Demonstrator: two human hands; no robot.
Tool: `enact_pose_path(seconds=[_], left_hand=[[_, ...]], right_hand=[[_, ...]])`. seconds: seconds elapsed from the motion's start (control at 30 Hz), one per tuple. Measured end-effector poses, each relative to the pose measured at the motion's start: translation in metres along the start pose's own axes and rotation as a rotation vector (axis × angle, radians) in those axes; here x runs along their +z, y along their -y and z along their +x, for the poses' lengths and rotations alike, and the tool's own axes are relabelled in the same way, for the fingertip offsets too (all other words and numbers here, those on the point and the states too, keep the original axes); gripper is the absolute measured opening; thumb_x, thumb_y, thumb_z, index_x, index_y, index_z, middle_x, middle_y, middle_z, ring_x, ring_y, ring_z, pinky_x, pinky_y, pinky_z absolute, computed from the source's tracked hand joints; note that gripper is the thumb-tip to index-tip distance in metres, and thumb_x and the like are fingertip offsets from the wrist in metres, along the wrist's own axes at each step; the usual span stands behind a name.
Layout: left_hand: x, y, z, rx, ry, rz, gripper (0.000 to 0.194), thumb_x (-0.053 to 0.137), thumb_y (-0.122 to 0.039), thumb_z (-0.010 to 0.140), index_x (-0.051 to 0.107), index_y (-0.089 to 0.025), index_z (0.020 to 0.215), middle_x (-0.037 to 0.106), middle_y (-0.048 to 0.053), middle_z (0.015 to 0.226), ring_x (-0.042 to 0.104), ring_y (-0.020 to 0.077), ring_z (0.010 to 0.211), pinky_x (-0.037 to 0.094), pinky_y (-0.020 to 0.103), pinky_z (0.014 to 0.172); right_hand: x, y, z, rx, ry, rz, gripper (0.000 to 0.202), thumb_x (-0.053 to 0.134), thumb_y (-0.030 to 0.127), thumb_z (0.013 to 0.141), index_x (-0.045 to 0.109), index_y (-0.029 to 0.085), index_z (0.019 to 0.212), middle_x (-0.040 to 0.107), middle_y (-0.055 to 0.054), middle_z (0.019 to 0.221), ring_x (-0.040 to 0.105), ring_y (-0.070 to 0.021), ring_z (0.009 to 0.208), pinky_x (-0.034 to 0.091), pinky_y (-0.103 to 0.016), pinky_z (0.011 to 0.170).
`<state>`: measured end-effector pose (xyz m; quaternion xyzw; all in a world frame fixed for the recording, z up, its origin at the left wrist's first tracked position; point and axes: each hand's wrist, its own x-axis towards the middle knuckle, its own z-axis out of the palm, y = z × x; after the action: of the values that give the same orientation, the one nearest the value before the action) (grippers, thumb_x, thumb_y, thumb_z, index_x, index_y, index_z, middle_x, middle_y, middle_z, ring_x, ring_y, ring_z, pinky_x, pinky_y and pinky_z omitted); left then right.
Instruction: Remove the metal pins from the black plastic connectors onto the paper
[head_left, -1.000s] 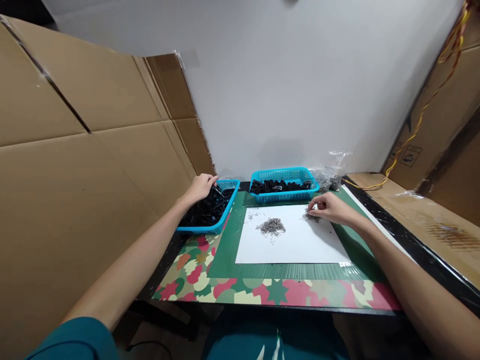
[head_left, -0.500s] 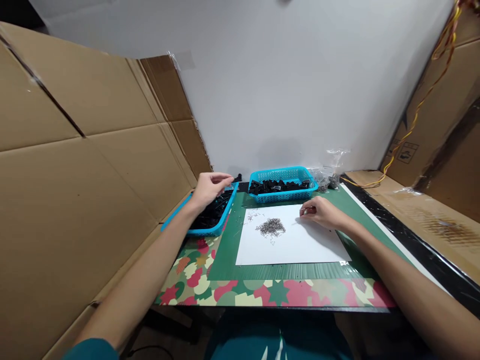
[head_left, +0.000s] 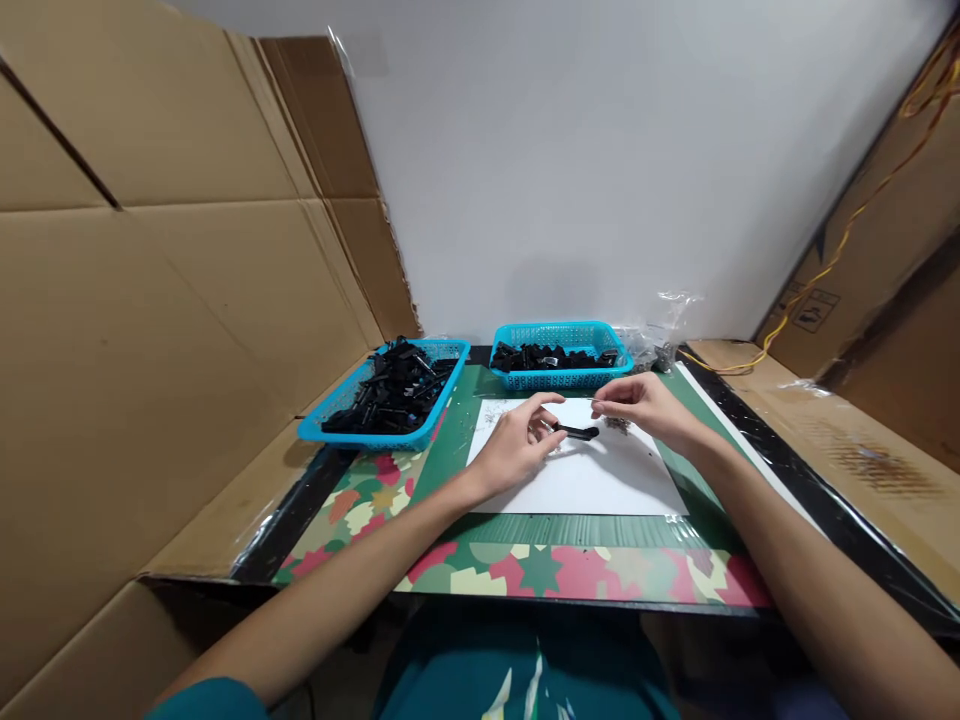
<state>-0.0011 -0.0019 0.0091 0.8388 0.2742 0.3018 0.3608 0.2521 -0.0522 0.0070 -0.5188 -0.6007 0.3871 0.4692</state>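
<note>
Over the white sheet of paper (head_left: 570,490), my left hand (head_left: 517,440) pinches a slim black plastic piece (head_left: 579,433) between thumb and fingers; its free end points right. My right hand (head_left: 641,408) is close beside it, thumb and fingertips pressed together. Something thin seems to show at those fingertips, too small to name. Just below the right fingers lies a heap of tiny metal parts (head_left: 617,426), partly hidden by the hand. More tiny bits (head_left: 493,414) are scattered at the sheet's far left corner.
A blue basket (head_left: 450,405) at the left is heaped with black plastic pieces (head_left: 397,385). Another blue basket (head_left: 559,380) at the back holds smaller black parts. Clear plastic bags (head_left: 660,345) stand beside it. Cardboard walls (head_left: 225,300) flank the table, and a yellow cable (head_left: 832,250) hangs at the right.
My left hand has come from above the left basket to over the paper, now holding a black plastic piece. My right hand stays over the paper's right part. The view has shifted slightly.
</note>
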Motion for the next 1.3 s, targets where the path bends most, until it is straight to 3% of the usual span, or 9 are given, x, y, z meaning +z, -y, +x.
enact_pose_path(seconds=[0.17,0.37,0.6,0.83,0.97,1.07,1.3], left_hand=[[0.001,0.004,-0.008,0.135,0.043,0.116,0.012,0.068,-0.027,0.096,0.074,-0.021,0.104,0.073,0.004,0.101,0.061,0.0139,0.075,0.05,0.028,0.071],[0.002,0.01,-0.009,0.223,0.093,0.134,0.018,0.065,-0.015,0.094,0.076,-0.021,0.108,0.072,0.004,0.106,0.063,0.0143,0.081,0.051,0.029,0.076],[0.002,0.007,-0.007,0.177,0.008,0.073,0.019,0.07,-0.018,0.093,0.073,-0.02,0.111,0.073,0.005,0.107,0.066,0.0167,0.089,0.053,0.031,0.08],[-0.001,0.007,-0.003,0.18,-0.041,-0.053,0.025,0.055,-0.005,0.092,0.072,-0.02,0.103,0.071,0.005,0.105,0.065,0.0171,0.098,0.051,0.031,0.082],[-0.001,0.005,-0.004,0.18,-0.033,-0.095,0.011,0.065,-0.014,0.091,0.071,-0.019,0.099,0.07,0.006,0.103,0.066,0.017,0.092,0.054,0.032,0.083],[0.0,0.004,-0.005,0.195,-0.045,-0.103,0.017,0.078,-0.022,0.087,0.071,-0.019,0.102,0.069,0.006,0.104,0.066,0.017,0.092,0.056,0.032,0.085],[0.002,0.008,-0.003,0.181,-0.136,-0.183,0.013,0.081,-0.02,0.086,0.072,-0.018,0.097,0.066,0.006,0.102,0.066,0.0154,0.088,0.058,0.03,0.08]], right_hand=[[-0.003,-0.005,0.002,0.06,0.043,-0.092,0.037,0.083,0.05,0.079,0.083,0.015,0.089,0.081,-0.013,0.083,0.053,-0.0131,0.056,0.034,-0.029,0.05],[-0.003,-0.005,0.0,0.088,0.127,-0.134,0.03,0.08,0.046,0.081,0.082,0.016,0.086,0.079,-0.01,0.08,0.059,-0.0156,0.064,0.036,-0.028,0.054],[-0.001,-0.008,0.0,0.092,0.171,-0.128,0.028,0.08,0.046,0.082,0.08,0.018,0.084,0.074,-0.006,0.08,0.057,-0.0149,0.067,0.038,-0.028,0.058],[0.006,-0.002,-0.002,0.081,0.175,-0.073,0.035,0.081,0.053,0.082,0.081,0.019,0.089,0.073,-0.006,0.081,0.056,-0.0159,0.069,0.037,-0.029,0.059],[0.011,0.002,-0.004,0.096,0.191,-0.012,0.042,0.083,0.058,0.08,0.079,0.018,0.09,0.067,-0.002,0.075,0.047,-0.012,0.062,0.031,-0.028,0.055],[0.015,0.004,-0.005,0.109,0.253,0.049,0.042,0.085,0.059,0.078,0.077,0.018,0.088,0.061,0.001,0.069,0.042,-0.0099,0.059,0.027,-0.027,0.054],[0.024,0.013,-0.008,0.105,0.228,0.153,0.047,0.089,0.06,0.074,0.075,0.017,0.086,0.057,0.001,0.07,0.04,-0.0099,0.06,0.027,-0.026,0.053]])
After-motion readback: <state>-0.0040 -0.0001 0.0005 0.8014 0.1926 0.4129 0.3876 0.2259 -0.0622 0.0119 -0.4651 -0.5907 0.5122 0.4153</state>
